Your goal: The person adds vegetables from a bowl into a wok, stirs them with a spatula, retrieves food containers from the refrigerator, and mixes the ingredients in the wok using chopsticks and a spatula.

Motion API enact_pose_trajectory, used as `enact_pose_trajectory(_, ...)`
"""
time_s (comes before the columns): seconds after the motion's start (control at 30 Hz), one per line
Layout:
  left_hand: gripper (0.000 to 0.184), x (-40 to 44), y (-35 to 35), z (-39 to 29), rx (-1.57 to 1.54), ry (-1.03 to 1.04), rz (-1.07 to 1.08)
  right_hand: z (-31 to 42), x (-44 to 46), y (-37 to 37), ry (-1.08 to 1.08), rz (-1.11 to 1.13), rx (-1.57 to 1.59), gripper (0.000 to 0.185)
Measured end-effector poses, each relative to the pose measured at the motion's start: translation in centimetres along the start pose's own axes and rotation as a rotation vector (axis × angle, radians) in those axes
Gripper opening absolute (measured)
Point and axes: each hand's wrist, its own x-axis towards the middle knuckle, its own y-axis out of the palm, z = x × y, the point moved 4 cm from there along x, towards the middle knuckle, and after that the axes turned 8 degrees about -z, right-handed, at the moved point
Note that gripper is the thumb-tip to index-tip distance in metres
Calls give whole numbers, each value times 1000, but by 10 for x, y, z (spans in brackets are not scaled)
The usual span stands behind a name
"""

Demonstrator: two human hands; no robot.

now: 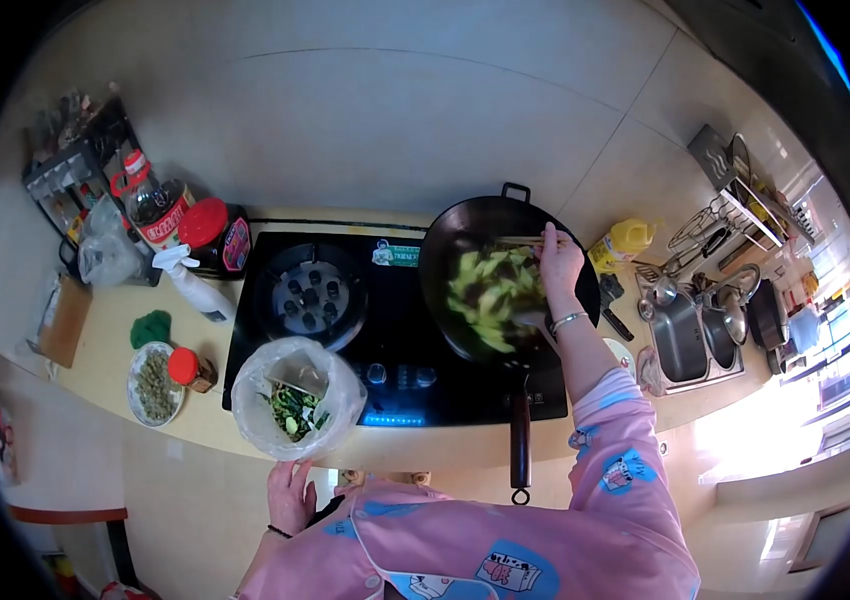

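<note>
My right hand point(562, 268) is closed around a light brown, stick-like cooking utensil point(517, 240) above the wok point(460, 225). The utensil's far end is blurred, so its exact kind is unclear. Pale green sliced vegetables point(493, 295) lie in the dark wok, smeared by motion. At the counter's front edge, my left hand point(292, 495) has its fingers apart, with the tips at the lower side of a container lined with a clear plastic bag point(255, 385). Green vegetable scraps point(293, 412) lie inside that bag. Whether the fingertips press on it I cannot tell.
The wok's long handle point(520, 440) juts past the black cooktop point(395, 345). Left stand a spray bottle point(195, 285), a sauce bottle point(157, 205), a red-lidded tub point(215, 235), a small jar point(192, 368) and a plate point(135, 400). A yellow bottle point(622, 245) and sink point(680, 340) are right.
</note>
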Motion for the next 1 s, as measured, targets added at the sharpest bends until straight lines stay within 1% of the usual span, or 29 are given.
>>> enact_pose_trajectory(0.03, 48, 1, 0, 0, -5, -4, 4, 2, 1, -3, -2, -1, 0, 33)
enact_pose_trajectory(0.1, 48, 1, 0, 2, -13, -8, 7, 4, 5, -12, 74, -45, 132, 34)
enact_pose_trajectory(0.13, 48, -1, 1, 4, -8, -15, 12, 3, 8, -16, 62, -50, 176, 35)
enact_pose_trajectory(0.3, 47, -2, 2, 5, -12, -15, 7, 0, 19, -39, 6, -43, 111, 33)
enact_pose_trajectory(0.37, 46, -2, 3, 5, -16, -15, 10, -5, 20, -41, 62, 52, 20, 32)
enact_pose_trajectory(0.4, 46, -1, 2, 5, -17, -14, 11, -9, 20, -41, 62, 51, 18, 32)
enact_pose_trajectory(0.57, 46, -1, 3, 5, 0, -11, 11, -22, 18, -37, 159, 48, 108, 30)
enact_pose_trajectory(0.7, 46, -2, 3, 5, 14, -21, 20, -33, 22, -32, 142, 61, 138, 31)
enact_pose_trajectory(1.0, 47, -1, 1, 3, 3, -37, 14, -33, 20, -28, 182, 54, 184, 31)
